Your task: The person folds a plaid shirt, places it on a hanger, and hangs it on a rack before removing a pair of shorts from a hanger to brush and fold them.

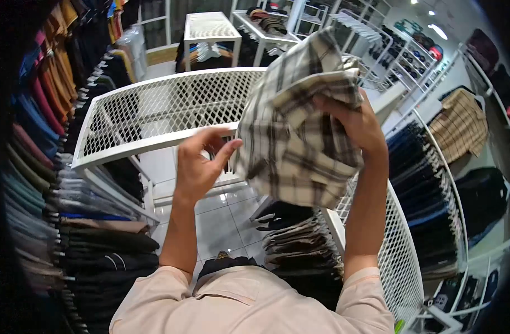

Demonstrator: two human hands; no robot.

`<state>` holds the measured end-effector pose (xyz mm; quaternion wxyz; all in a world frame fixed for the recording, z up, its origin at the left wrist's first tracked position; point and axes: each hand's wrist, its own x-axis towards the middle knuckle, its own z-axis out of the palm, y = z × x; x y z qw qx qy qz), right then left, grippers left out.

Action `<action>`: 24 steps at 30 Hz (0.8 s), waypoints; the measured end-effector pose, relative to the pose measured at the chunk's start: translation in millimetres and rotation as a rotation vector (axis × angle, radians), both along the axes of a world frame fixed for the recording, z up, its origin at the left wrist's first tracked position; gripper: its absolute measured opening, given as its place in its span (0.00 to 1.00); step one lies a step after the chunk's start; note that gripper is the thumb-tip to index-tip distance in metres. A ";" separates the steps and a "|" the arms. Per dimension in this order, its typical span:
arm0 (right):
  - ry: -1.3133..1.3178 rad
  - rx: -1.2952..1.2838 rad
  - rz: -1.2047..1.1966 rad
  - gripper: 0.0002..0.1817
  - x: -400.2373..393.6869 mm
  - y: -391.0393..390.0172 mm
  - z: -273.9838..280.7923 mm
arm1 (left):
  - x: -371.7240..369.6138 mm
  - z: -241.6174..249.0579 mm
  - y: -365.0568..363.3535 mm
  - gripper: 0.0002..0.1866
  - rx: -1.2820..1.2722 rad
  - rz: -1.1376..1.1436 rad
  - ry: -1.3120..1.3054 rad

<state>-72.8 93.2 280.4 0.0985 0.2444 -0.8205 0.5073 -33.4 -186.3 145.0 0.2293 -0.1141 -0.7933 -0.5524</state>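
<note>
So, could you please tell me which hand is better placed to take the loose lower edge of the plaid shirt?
Probably the left hand: it is open beside the plaid shirt, while the right hand grips its top.

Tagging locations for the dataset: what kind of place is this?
Most likely a clothing shop: rows of hung garments on the left, white mesh display racks, and a folded plaid shirt gripped by the right hand.

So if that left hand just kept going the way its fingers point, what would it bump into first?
Most likely the folded plaid shirt that the right hand holds up. The left hand is open, its fingertips aimed right at the shirt's edge with only a small gap, though depth is hard to judge.
</note>
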 end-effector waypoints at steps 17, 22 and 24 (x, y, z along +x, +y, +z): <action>-0.322 0.748 -0.492 0.16 212.4 236.8 3.6 | 52.1 -76.6 251.9 0.18 -0.025 -1.323 -0.582; -0.514 0.847 -0.795 0.17 232.8 311.0 -17.4 | 103.9 -79.9 321.6 0.24 -0.060 -1.331 -0.780; -0.318 0.927 -1.013 0.21 233.5 335.4 -44.2 | 106.2 -75.4 339.5 0.27 -0.081 -1.228 -0.730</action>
